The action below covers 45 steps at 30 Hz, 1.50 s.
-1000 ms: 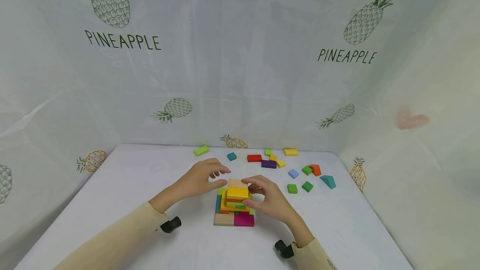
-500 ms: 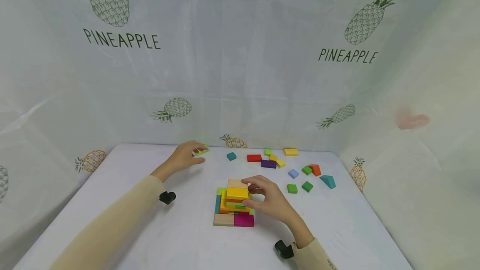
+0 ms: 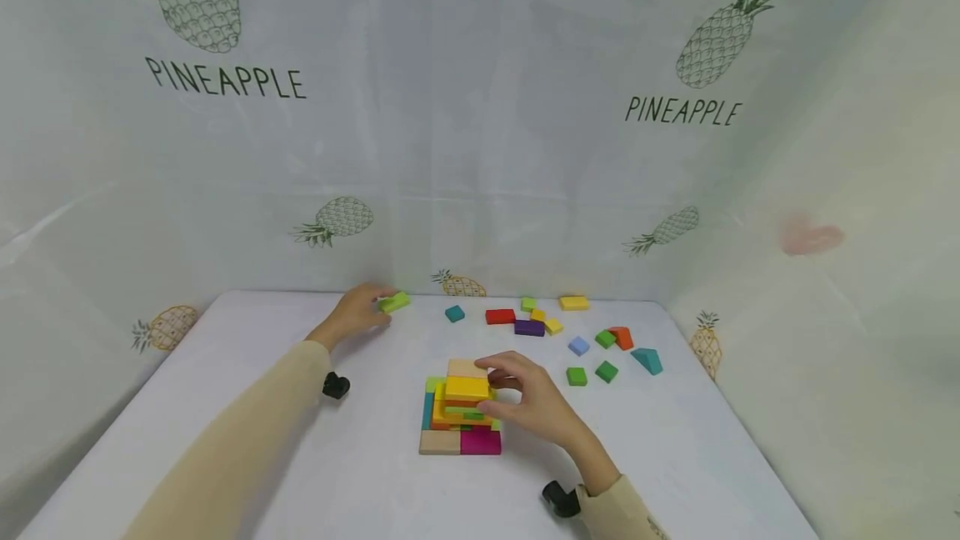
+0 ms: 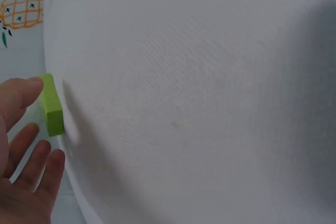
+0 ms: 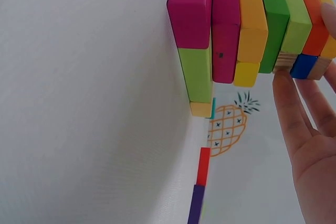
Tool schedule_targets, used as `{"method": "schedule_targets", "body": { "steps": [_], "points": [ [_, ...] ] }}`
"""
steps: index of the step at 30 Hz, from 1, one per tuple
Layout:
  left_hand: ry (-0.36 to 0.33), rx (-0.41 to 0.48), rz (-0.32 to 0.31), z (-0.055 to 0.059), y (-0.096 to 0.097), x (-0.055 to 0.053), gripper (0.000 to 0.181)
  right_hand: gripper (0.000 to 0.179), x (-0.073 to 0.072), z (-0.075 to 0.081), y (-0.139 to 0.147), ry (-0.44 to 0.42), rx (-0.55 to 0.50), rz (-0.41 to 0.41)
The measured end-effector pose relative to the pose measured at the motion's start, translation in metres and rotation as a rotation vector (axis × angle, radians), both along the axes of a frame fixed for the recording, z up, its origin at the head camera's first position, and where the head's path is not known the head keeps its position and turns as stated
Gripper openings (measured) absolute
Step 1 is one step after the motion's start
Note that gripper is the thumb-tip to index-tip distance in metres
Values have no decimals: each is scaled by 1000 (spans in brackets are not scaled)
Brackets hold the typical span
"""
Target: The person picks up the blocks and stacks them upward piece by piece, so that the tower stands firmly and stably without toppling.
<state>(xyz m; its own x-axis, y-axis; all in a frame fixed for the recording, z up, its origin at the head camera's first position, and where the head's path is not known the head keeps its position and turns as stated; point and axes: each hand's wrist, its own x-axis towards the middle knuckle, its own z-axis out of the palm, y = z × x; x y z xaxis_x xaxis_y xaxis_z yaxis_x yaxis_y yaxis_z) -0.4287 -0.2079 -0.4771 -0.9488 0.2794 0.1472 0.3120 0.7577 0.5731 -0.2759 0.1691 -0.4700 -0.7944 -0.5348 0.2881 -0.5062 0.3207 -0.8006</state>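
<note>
In the head view my left hand (image 3: 354, 315) is at the back left, with index finger and thumb straddling the left end of a light green block (image 3: 395, 302). The left wrist view has the thumb overlapping this block (image 4: 52, 109), other fingers loosely spread. My right hand (image 3: 531, 398) holds the upper layers of a stepped stack of coloured wooden blocks (image 3: 467, 390), curved fingers along its right side. A plain wood block (image 3: 467, 368) and a yellow one show at its top. In the right wrist view, fingertips meet the stack (image 5: 252, 19) at its upper layers.
Loose blocks lie behind and right of the stack: teal (image 3: 454, 313), red (image 3: 500, 317), purple (image 3: 529, 327), yellow (image 3: 574, 302), pale blue (image 3: 578, 346), several green ones, an orange arch (image 3: 622, 337) and a teal triangle (image 3: 648, 360). A pineapple-print cloth rises behind the white table (image 3: 337, 473).
My left hand has left the stack's side and reached back left to the light green block. My right hand stays at the stack. The head view has shifted slightly.
</note>
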Motion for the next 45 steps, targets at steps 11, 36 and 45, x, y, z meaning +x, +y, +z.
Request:
{"method": "schedule_targets", "body": {
  "steps": [11, 36, 45],
  "points": [
    [14, -174, -71, -11, -6, -3, 59, 55, 1, 3, -4, 5, 12, -4],
    [38, -139, -90, -6, 13, 11, 42, 55, 3, 3, -1, 12, 18, -17],
    [35, -125, -115, -1, 20, 28, 37, 56, 2, 2, -1, -2, 17, -22]
  ]
}}
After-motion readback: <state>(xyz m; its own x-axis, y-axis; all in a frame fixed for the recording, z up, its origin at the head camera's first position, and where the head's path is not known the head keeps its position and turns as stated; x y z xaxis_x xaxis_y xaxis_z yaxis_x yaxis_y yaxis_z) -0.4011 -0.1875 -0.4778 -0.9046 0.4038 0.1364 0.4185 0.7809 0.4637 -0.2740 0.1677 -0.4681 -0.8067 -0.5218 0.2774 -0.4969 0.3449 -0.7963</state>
